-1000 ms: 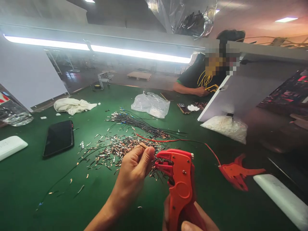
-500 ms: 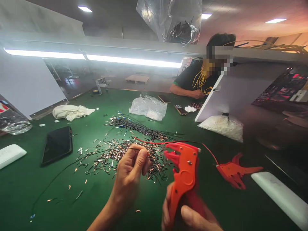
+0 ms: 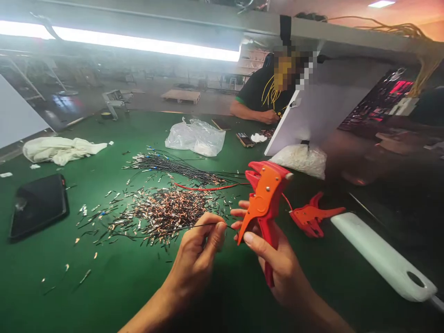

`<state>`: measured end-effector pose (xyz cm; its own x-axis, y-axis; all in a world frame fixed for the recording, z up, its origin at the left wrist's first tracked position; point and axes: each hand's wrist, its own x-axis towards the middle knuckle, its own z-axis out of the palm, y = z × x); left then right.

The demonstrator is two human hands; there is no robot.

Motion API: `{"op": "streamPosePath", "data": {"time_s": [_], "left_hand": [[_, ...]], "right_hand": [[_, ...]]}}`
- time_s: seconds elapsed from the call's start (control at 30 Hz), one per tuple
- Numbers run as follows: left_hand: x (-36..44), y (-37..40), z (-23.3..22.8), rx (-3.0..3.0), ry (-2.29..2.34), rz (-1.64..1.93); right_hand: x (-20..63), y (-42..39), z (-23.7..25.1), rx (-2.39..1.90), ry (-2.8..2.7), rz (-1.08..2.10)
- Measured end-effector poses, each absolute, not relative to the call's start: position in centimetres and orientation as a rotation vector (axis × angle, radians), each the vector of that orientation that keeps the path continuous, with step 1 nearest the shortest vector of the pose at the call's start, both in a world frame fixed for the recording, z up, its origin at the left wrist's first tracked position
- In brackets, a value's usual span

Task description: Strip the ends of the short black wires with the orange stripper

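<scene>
My left hand (image 3: 201,249) pinches a thin black wire (image 3: 199,225) between thumb and forefinger. The wire's short end points right, toward my other hand. Held upright in my right hand (image 3: 277,256) is an orange and red wire stripper (image 3: 265,194), its jaws facing left and its handles spread apart. The fingers of that hand reach out behind the stripper near the wire's end; whether they touch it I cannot tell. Left of my hands lies a heap of wire scraps (image 3: 166,208) with copper bits. Beyond it rests a bundle of black wires (image 3: 176,166) with metal terminals.
A second orange stripper (image 3: 314,215) lies at right beside a white handle-like object (image 3: 378,254). At left are a dark phone (image 3: 38,206) and a white cloth (image 3: 62,149). A clear plastic bag (image 3: 196,137) lies farther back. Across the table a person (image 3: 258,95) sits behind a white panel (image 3: 312,106).
My view has turned right and down. My right hand has brought the stripper closer to my left hand and spread its fingers, and the stripper's handles now stand apart.
</scene>
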<state>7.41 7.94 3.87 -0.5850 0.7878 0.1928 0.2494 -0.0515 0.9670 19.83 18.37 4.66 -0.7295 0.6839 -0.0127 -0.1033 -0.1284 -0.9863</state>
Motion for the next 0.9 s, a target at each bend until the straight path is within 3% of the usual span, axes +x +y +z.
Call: {"op": "streamPosePath", "data": {"time_s": [0.2, 0.37, 0.53, 0.9], "left_hand": [[7.1, 7.6, 3.1, 1.176, 1.934, 1.865], [7.3, 7.1, 2.4, 1.329, 2.015, 1.951], [7.4, 7.3, 2.7, 1.486, 1.982, 1.972], [7.6, 7.6, 2.8, 1.827, 2.007, 1.877]], "right_hand": [[19.6, 18.3, 4.9, -0.712, -1.686, 1.864], [19.9, 18.4, 4.3, -0.537, -1.992, 1.561], [19.9, 18.9, 4.5, -0.587, -2.072, 1.248], [19.3, 18.8, 3.7, -0.535, -2.179, 0.978]]}}
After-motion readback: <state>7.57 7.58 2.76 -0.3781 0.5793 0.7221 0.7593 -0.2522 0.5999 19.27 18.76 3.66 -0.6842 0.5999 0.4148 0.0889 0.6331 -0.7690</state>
